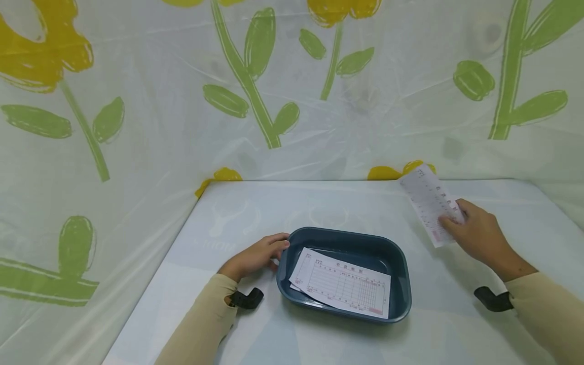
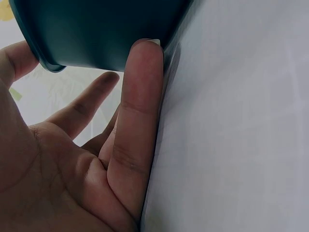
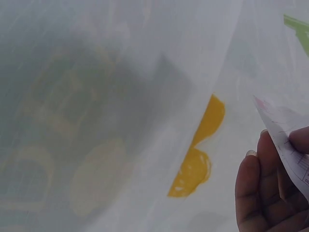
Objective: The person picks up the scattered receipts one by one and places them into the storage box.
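A dark blue plastic basin (image 1: 397, 284) stands on the table, tilted slightly in the head view. Inside it lie white receipt slips (image 1: 342, 281) printed with a ruled grid, overlapping one another. My left hand (image 1: 260, 256) rests against the basin's left end, its fingertips at the rim. The left wrist view has the little finger (image 2: 137, 106) stretched out against the outer wall of the basin (image 2: 96, 34). Up and to the right, away from the basin, my right hand (image 1: 479, 230) pinches another receipt slip (image 1: 429, 203) between thumb and fingers. Part of that slip (image 3: 285, 140) shows in the right wrist view.
A pale cloth covers the table (image 1: 255, 213). Behind and to the left hangs a white curtain (image 1: 155, 126) with yellow flowers and green leaves. Black curved mounts (image 1: 248, 299) sit at both wrists.
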Demonstrator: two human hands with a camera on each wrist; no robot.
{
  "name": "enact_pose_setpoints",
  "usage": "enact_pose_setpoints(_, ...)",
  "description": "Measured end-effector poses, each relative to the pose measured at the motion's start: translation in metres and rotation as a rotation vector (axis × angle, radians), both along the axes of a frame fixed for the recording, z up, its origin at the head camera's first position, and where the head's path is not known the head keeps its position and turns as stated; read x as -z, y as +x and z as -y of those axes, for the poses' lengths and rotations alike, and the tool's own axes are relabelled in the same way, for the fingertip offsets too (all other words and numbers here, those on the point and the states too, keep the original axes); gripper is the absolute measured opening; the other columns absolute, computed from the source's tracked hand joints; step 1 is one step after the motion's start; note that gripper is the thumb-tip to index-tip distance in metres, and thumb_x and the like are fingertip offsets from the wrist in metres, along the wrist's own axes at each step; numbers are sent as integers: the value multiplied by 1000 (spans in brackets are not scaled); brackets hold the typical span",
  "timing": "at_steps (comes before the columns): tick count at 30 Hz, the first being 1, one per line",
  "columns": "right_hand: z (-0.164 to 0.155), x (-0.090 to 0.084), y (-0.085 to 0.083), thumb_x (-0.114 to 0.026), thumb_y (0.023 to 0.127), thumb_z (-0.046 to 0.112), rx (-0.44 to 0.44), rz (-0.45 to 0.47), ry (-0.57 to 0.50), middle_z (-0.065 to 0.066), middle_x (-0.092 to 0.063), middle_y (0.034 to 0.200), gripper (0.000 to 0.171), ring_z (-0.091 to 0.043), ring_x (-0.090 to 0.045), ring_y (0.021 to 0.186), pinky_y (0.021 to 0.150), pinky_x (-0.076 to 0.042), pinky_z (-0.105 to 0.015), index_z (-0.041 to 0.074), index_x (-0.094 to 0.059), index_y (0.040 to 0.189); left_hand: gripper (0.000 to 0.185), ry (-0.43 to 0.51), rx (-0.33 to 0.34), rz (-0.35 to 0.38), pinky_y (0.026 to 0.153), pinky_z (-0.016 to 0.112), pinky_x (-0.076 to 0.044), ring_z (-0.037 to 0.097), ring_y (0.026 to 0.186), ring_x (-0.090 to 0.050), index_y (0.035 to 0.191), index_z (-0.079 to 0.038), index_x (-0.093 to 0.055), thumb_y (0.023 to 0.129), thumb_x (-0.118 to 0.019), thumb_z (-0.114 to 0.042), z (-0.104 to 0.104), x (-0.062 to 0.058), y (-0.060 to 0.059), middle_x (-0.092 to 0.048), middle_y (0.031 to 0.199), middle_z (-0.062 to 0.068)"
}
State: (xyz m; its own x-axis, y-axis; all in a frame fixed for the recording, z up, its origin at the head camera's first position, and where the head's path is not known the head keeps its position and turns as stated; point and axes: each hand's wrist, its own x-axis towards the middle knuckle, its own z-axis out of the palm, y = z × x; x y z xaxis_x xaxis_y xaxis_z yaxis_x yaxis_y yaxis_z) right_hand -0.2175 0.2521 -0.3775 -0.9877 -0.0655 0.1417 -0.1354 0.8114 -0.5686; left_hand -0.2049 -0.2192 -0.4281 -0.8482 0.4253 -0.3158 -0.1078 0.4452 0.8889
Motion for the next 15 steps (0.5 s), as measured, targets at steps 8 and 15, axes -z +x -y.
enact_pose_setpoints(8, 15, -5, 6, -60, 100, 27, -29, -31, -29, -32, -62, 113, 48, -28, -61, 75, 52, -46, -27, -9, -48, 131, 51, -23, -22, 0, 83, 37, -57, 17, 93, -63, 149, -12, -44, 105, -42, -38, 0, -2, -1, -67, 114, 8)
enact_pose_setpoints(15, 22, -5, 11, -57, 102, 30, -66, -62, -53, -32, -63, 114, 53, -27, -60, 75, 50, -45, -26, -9, -48, 136, 53, -23, -9, 9, 83, 37, -57, 17, 93, -63, 150, -10, -42, 105, -42, -38, 0, -1, -2, -67, 114, 10)
